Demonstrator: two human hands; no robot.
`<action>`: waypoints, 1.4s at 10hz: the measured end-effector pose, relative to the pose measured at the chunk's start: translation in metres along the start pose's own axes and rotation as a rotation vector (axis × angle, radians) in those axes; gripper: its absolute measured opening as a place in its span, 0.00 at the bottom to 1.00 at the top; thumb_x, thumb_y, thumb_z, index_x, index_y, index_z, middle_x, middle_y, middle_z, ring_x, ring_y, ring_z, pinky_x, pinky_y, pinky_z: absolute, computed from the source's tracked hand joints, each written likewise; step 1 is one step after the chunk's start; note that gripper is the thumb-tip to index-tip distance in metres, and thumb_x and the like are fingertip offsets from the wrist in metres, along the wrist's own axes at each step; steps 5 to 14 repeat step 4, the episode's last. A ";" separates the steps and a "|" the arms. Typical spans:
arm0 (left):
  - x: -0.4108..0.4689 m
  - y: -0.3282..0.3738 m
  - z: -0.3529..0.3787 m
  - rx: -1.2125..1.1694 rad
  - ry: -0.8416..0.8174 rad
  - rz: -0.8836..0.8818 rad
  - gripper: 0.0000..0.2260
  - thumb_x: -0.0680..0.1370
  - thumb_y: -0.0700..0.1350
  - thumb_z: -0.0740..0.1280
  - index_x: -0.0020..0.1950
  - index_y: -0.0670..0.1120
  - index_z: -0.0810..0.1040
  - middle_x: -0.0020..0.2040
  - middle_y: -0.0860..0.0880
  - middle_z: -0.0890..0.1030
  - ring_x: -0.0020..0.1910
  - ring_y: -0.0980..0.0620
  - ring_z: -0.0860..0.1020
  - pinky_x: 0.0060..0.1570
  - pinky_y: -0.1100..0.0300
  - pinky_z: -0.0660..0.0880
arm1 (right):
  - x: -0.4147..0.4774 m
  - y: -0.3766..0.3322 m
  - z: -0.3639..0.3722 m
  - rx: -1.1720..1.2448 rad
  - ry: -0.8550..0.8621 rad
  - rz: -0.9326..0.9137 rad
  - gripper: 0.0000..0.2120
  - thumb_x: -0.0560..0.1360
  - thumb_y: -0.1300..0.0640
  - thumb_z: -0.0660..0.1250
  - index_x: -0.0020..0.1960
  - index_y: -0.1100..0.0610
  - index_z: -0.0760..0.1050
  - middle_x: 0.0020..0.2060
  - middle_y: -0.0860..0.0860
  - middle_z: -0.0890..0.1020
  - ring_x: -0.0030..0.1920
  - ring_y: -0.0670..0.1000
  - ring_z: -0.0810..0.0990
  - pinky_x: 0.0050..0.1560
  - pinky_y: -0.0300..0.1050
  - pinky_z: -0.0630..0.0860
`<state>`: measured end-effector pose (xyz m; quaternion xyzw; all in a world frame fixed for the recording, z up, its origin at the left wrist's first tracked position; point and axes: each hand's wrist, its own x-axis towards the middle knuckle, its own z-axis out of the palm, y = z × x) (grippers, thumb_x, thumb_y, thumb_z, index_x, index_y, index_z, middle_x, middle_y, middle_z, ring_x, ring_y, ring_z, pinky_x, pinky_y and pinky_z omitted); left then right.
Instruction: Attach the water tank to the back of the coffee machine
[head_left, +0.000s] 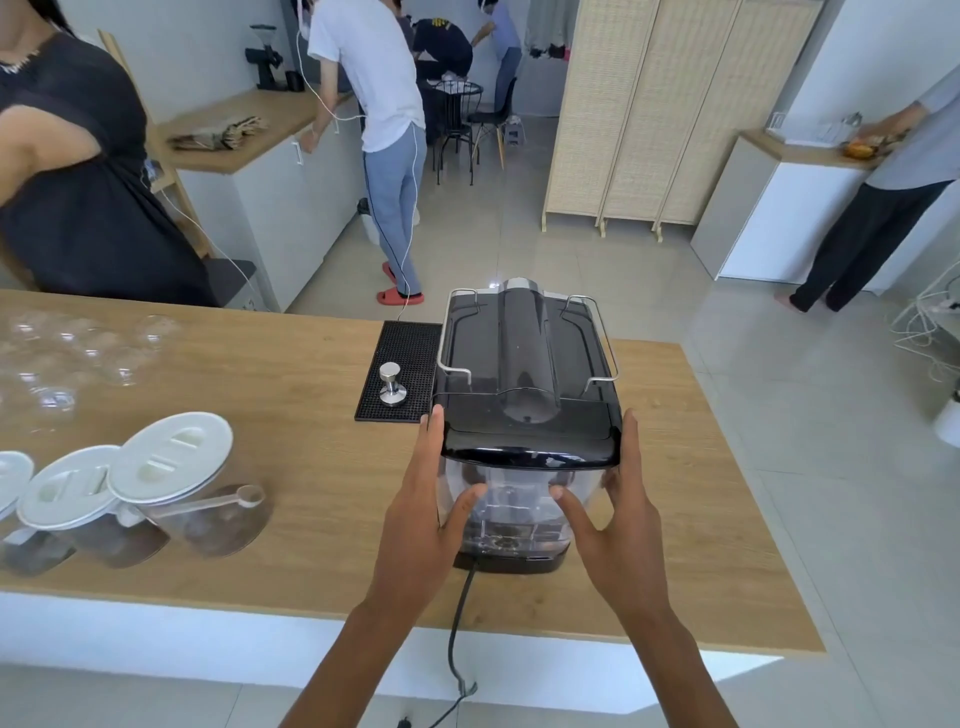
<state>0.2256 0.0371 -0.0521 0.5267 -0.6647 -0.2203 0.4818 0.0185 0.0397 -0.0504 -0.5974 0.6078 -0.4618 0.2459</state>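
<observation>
The left hand (423, 499) and right hand (618, 509) have fingers (434, 441) clamped on the clear water tank (511, 506), set against the coffee machine (524, 364) on a wooden desk (291, 405). Left of them lies a black mat (410, 348); beyond, tiled floor (571, 249).

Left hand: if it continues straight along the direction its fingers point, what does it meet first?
Probably the black tamping mat with the tamper, just beyond the fingers of the left hand; depth is unclear.

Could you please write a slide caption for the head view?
Both hands, left and right, press the clear water tank against the coffee machine.
</observation>
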 end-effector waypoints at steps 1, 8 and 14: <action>-0.004 -0.004 0.000 0.043 -0.016 -0.034 0.39 0.80 0.53 0.66 0.77 0.69 0.39 0.79 0.46 0.63 0.75 0.46 0.67 0.70 0.47 0.71 | -0.002 0.002 -0.002 0.012 -0.013 0.015 0.49 0.75 0.43 0.70 0.81 0.36 0.39 0.77 0.37 0.67 0.72 0.39 0.69 0.61 0.20 0.64; -0.045 -0.089 0.002 0.224 -0.198 -0.235 0.42 0.75 0.66 0.64 0.78 0.65 0.37 0.82 0.55 0.52 0.80 0.49 0.53 0.69 0.42 0.70 | -0.022 0.058 -0.001 -0.169 -0.005 0.076 0.44 0.77 0.34 0.61 0.83 0.43 0.40 0.82 0.47 0.57 0.77 0.53 0.66 0.65 0.50 0.71; -0.045 -0.089 0.002 0.224 -0.198 -0.235 0.42 0.75 0.66 0.64 0.78 0.65 0.37 0.82 0.55 0.52 0.80 0.49 0.53 0.69 0.42 0.70 | -0.022 0.058 -0.001 -0.169 -0.005 0.076 0.44 0.77 0.34 0.61 0.83 0.43 0.40 0.82 0.47 0.57 0.77 0.53 0.66 0.65 0.50 0.71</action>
